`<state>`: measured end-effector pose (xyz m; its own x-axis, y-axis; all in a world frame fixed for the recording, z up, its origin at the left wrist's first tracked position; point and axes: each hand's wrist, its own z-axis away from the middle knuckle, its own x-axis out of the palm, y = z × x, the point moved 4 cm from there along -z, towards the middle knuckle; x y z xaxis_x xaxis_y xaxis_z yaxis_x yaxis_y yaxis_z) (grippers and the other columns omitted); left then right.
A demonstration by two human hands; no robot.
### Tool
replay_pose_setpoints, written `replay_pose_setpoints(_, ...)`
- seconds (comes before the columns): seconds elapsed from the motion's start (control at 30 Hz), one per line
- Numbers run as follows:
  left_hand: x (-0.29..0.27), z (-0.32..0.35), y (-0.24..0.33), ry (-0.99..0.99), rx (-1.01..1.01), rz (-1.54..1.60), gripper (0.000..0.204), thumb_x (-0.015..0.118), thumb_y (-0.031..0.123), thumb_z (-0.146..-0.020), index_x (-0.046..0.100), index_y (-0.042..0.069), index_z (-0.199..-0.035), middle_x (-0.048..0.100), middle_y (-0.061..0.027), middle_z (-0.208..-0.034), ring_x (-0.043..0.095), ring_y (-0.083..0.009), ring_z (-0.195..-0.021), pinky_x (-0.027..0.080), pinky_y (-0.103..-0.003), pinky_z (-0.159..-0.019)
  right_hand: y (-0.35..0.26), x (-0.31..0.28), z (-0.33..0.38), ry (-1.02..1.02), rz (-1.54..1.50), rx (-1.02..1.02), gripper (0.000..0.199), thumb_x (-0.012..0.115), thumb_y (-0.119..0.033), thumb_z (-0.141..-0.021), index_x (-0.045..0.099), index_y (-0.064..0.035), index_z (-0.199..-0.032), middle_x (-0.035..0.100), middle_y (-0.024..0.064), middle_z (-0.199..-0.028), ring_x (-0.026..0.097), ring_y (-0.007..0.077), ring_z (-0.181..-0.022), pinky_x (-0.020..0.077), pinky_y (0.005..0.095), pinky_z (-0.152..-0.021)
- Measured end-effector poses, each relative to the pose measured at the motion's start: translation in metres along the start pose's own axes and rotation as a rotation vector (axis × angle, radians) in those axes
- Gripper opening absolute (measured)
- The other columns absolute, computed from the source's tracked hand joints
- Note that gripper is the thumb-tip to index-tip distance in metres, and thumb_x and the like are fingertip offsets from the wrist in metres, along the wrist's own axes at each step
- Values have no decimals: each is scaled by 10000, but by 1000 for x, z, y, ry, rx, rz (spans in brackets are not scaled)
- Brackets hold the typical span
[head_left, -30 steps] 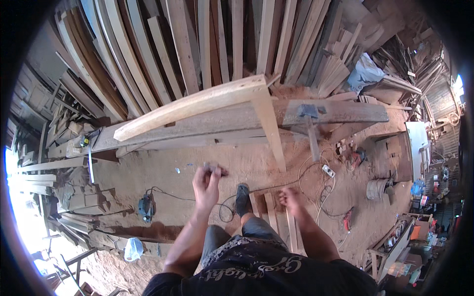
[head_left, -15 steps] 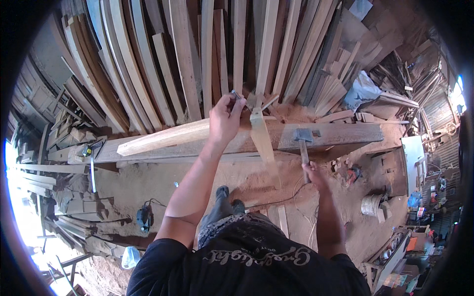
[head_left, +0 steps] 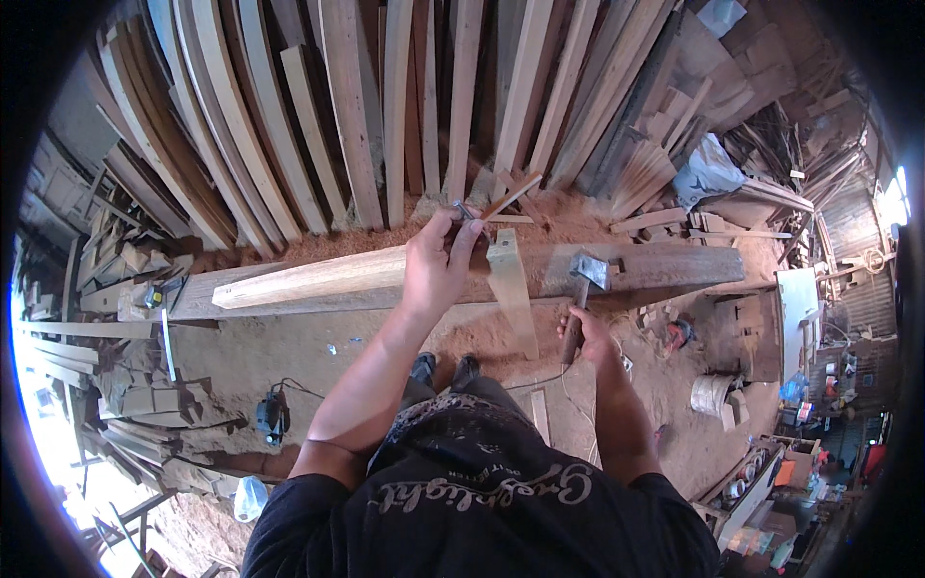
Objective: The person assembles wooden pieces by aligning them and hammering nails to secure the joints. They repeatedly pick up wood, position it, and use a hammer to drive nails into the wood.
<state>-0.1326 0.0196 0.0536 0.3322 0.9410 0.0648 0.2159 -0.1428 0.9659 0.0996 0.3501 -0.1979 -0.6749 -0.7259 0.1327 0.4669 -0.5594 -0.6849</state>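
Observation:
My left hand is closed round a slim metal tool that looks like a chisel, its top end poking up past the thumb. Most of its length is hidden by the fingers. Under and beside that hand, a pale squared timber lies along a thick dark beam. A second pale timber, with a small dark slot near its far end, crosses the beam toward me. Right of it, my right hand grips the wooden handle of a hammer, whose metal head is raised above the beam.
Tall boards lean in a row behind the beam. A tape measure sits at the beam's left end. On the sawdust-covered floor are a dark power tool, a red tool and a pale bucket. A cord trails near my feet.
The hammer has shifted slightly left and its head has turned, with my right hand moving inward. My left hand stays closed on the metal tool, a little lower in view.

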Motion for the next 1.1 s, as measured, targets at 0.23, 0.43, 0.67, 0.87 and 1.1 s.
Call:
replay_pose_setpoints(0.23, -2, -7, 6, 36, 60, -113, 145, 644, 102, -1046, 643, -22, -1121, 741, -95, -898, 711, -121, -833, 569, -288, -770, -21, 24, 24, 186, 224, -189, 338, 636, -443, -1034, 600, -111, -984, 586, 16, -705, 572, 138, -559, 474, 292, -511)
replay_pose_setpoints(0.43, -1, -1, -5, 33, 78, -104, 137, 652, 110, -1041, 672, -14, -1096, 743, -119, -894, 714, -146, -796, 559, -300, -739, -62, 70, 119, 124, 264, -601, 296, 558, -373, -1086, 569, -112, -947, 537, -3, -656, 542, 101, -538, 440, 265, -484)
replay_pose_setpoints(0.67, 8, -2, 7, 32, 78, -189, 159, 689, 137, -1016, 712, -11, -1067, 741, -136, -855, 728, -184, -770, 560, -323, -712, -229, 190, 222, -169, 645, -847, 317, 543, -322, -1100, 604, -22, -1181, 597, 27, -757, 561, 113, -596, 479, 298, -565)
replay_pose_setpoints(0.87, 0, -2, 10, 68, 141, -203, 180, 709, 155, -1000, 744, -7, -1069, 754, -152, -893, 751, -225, -795, 572, -340, -728, -308, 310, 287, -177, 1485, -1306, 491, 516, -460, -1083, 612, -51, -1339, 740, 211, -1008, 739, 372, -912, 562, 484, -790)
replay_pose_setpoints(1.1, 1, 0, 9, 33, 93, -233, 194, 701, 148, -1007, 743, -28, -1078, 767, -157, -911, 732, -166, -828, 557, -318, -748, -321, 355, 302, -279, 1970, -1485, 564, 515, -533, -1062, 653, -65, -1346, 711, 224, -874, 718, 357, -849, 559, 503, -799)
